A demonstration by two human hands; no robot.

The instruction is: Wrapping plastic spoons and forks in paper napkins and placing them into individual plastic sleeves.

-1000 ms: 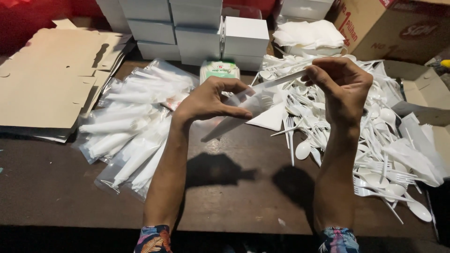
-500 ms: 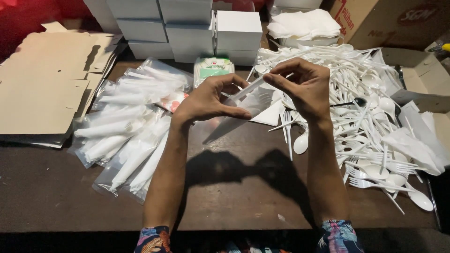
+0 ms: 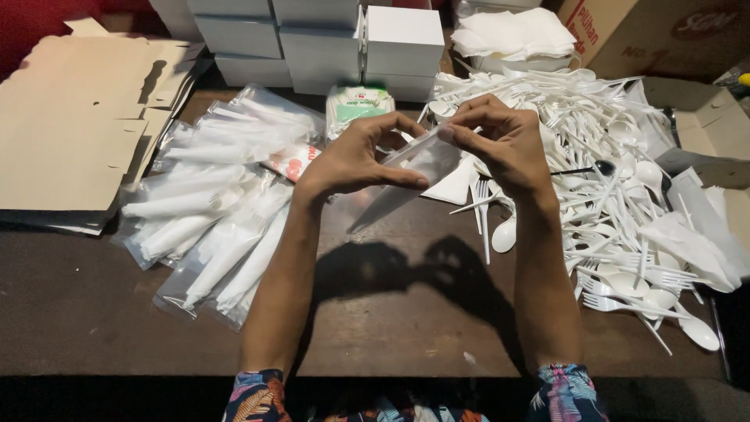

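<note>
Gripping clear bag w/ both hands; white contents.

Setting: packing station of a food or catering business, worked by hand. Evidence: dark brown wooden counter; loose heap of white plastic spoons and forks at right; clear plastic bags of wrapped white cutlery sets at left; stacked white folded cardboard meal boxes along the back; flat unfolded brown cardboard box blanks far left; pile of white paper napkins; brown corrugated shipping carton at rear right.
</note>
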